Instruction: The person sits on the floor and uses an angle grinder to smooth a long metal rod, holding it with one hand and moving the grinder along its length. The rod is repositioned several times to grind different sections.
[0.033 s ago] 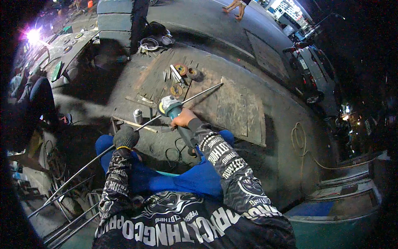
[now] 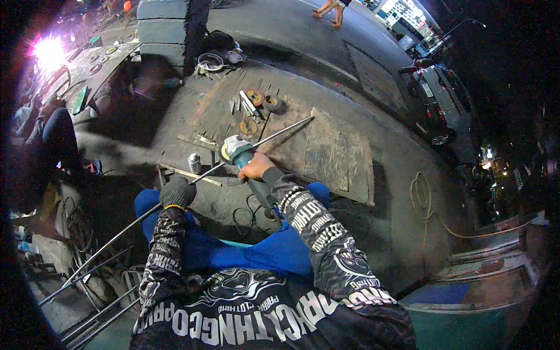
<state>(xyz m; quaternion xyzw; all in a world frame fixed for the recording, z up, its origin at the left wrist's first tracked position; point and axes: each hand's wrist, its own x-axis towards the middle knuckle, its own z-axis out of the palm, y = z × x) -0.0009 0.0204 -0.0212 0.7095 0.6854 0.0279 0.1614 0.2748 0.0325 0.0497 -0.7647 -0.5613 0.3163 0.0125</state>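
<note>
My left hand (image 2: 178,193), in a grey knit glove, is closed round a long thin metal rod (image 2: 284,129). The rod runs slantwise from the lower left, through the glove, to its far tip above the wooden boards. Bare-skinned, my right hand (image 2: 255,167) grips the teal body of an angle grinder (image 2: 239,150). The grinder's grey head and yellowish disc (image 2: 224,153) lie over the rod, just beyond my left hand. Whether the disc touches the rod I cannot tell. A silver can (image 2: 194,161) stands beside the rod, near the gloved hand.
Grinding discs (image 2: 254,97) and short metal pieces (image 2: 248,105) lie on the wooden boards (image 2: 338,157). More rods (image 2: 99,324) are at lower left. A person (image 2: 61,137) sits at left near a bright welding light (image 2: 49,53). A rope (image 2: 429,213) lies on the right.
The grinder and my right hand have shifted slightly left along the rod. My left hand and the rod look unmoved. The welding light at far left has grown brighter.
</note>
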